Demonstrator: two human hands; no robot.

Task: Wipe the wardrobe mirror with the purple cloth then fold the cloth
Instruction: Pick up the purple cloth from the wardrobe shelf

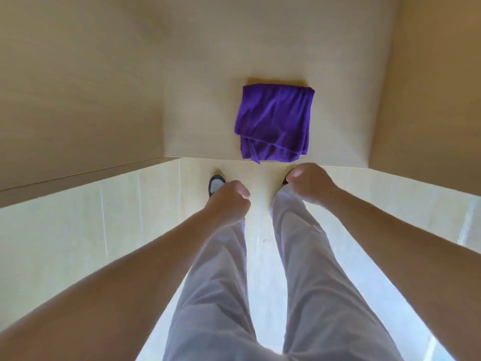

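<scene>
Pale wooden shelf boxed by panels left and right, bare board around the purple cloth. Cloth folded, its near corner overhanging the front edge. Left hand and right hand both curled closed, empty, just short of that edge, apart from the cloth. Right shoe mostly hidden behind the right hand.
</scene>
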